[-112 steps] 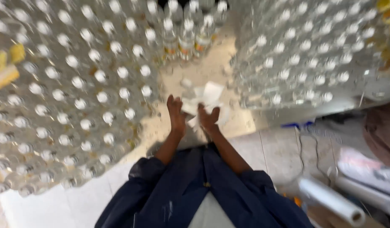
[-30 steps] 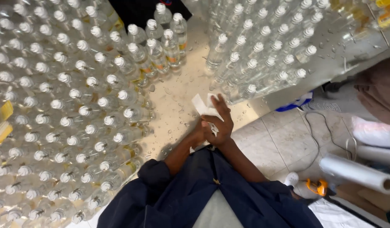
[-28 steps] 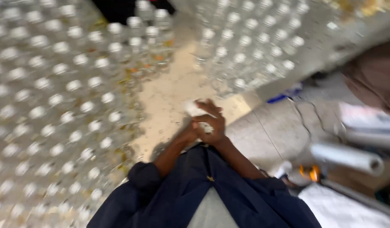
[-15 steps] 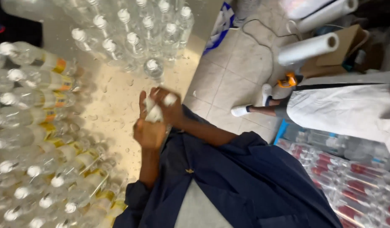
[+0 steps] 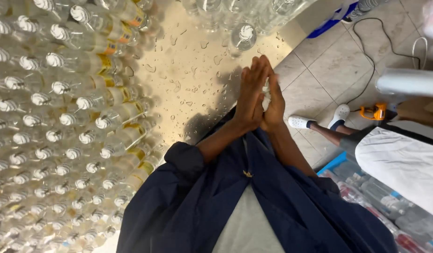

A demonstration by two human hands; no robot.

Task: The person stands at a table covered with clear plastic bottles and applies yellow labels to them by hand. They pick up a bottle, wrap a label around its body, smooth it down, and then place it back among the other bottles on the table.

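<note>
Both hands are pressed palm to palm right in the middle of the shot, fingers pointing toward 12 o'clock. The left hand [image 5: 250, 96] and right hand [image 5: 274, 104] are squeezing a crumpled bit of white paper [image 5: 266, 93] between them, so each grip is basically closed flat on that paper, with only a sliver of it peeking out between the palms. Under them is a shiny worktop [image 5: 188, 75] covered in water drops. At 9 o'clock there's a huge crowd of clear capped bottles [image 5: 62, 122] standing on it, and 1 single bottle [image 5: 242, 36] sits just beyond the fingertips at 12. Off at 3 o'clock another person's white shoes [image 5: 319, 119] are on the tiled floor [image 5: 338, 65], near an orange tool [image 5: 373, 111].
</note>
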